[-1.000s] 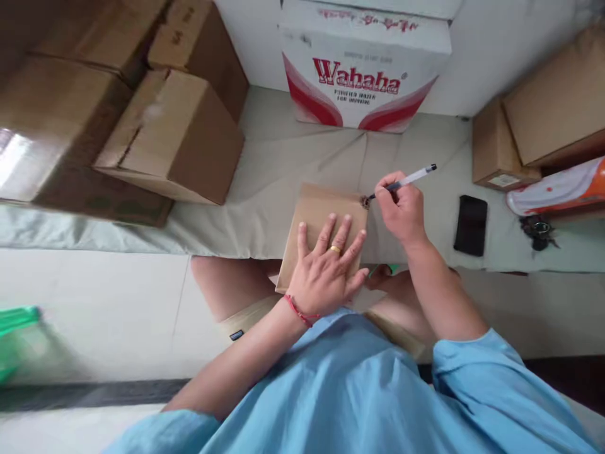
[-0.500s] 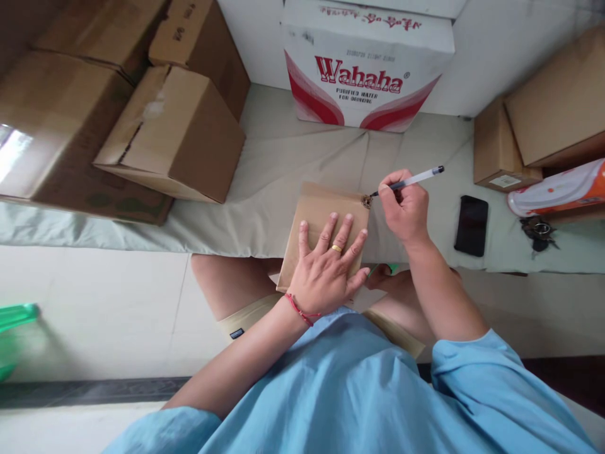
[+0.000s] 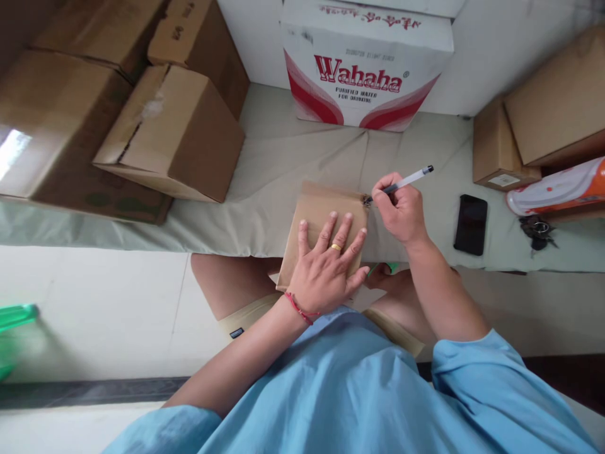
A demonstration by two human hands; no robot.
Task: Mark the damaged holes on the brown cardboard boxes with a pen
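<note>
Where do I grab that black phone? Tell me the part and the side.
Probably pinch the black phone across its two long edges at mid-length, coming from above: it lies flat on the cloth, its edges clear of the keys.

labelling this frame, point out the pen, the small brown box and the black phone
pen (image 3: 412,178): head view, on the white barrel near its cap end
small brown box (image 3: 322,200): head view, on the bare top near its far edge
black phone (image 3: 471,224): head view, on the middle of its dark face
</note>
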